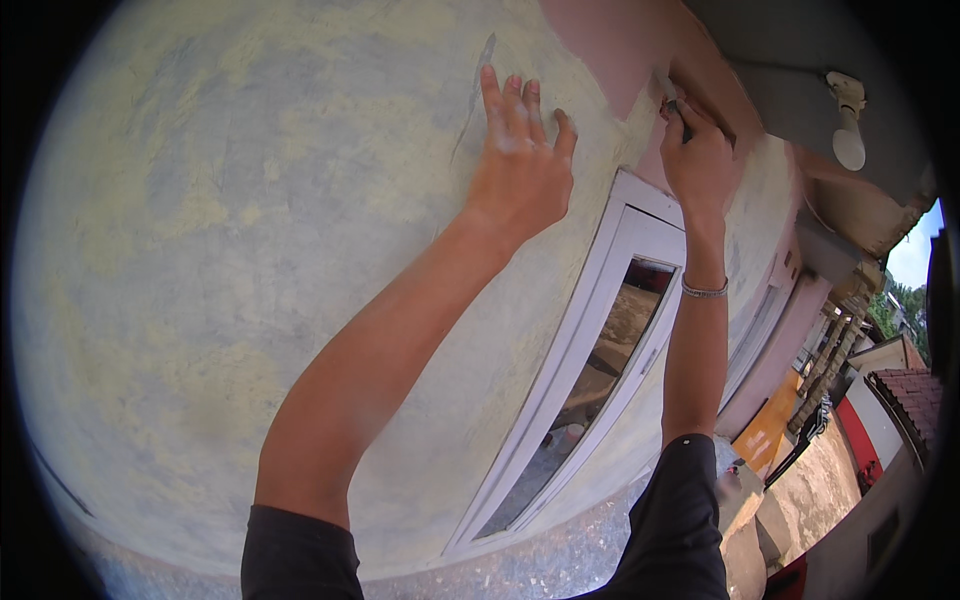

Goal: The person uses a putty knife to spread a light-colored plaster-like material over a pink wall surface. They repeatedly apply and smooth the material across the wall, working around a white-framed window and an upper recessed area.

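My left hand [522, 168] is raised against the wall [250, 250], its fingers spread and pointing up, with nothing held in it. The wall has a patchy grey and pale yellow coat, and a thin dark streak runs beside the fingertips. Higher up on the right, my right hand [697, 158] is closed round the dark handle of a scraper [671, 104]. The scraper's small blade points up at the pinkish band [615, 50] near the top of the wall. Whether the blade touches the surface is hard to tell.
Below my right hand is a white-framed window [575, 350] with reflecting glass. A bulb [848, 145] hangs from the ceiling at the upper right. Farther right lie an orange panel [770, 425], a tiled roof [908, 395] and sandy ground [820, 490].
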Demonstrator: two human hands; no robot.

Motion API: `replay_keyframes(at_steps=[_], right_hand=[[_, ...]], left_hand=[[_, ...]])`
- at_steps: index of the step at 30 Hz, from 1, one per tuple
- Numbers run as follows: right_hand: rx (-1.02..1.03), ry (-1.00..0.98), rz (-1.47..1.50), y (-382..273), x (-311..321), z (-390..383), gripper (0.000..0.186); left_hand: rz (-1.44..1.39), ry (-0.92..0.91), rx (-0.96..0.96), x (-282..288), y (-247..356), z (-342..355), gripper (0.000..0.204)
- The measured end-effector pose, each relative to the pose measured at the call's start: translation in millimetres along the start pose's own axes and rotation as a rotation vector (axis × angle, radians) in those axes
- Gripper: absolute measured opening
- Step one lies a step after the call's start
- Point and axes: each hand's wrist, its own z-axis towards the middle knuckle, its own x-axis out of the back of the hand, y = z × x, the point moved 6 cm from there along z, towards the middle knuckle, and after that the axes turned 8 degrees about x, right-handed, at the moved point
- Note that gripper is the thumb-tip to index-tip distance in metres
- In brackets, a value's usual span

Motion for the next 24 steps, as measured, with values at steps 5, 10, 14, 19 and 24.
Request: replay_keyframes(at_steps=[5,10,14,19,24], right_hand=[[-0.092,-0.084,0.022,-2,-4,22,0.034],[0.043,-0.038,0.026,-21,23,-13,0.033],[0.040,-0.027,0.032,-19,20,-46,0.033],[0.118,0.064,0.006,-17,15,-40,0.032],[0.080,0.036,-0.004,-12,18,-40,0.031]], left_hand=[[0.010,0.023,-0.002,0,-1,0,0.050],[-0.011,0.017,-0.015,-2,-5,0,0.049],[0.002,0.030,-0.020,-1,-5,-1,0.049],[0.054,0.002,-0.033,-3,-1,-2,0.049],[0.042,0.037,-0.027,-5,-2,-1,0.048]])
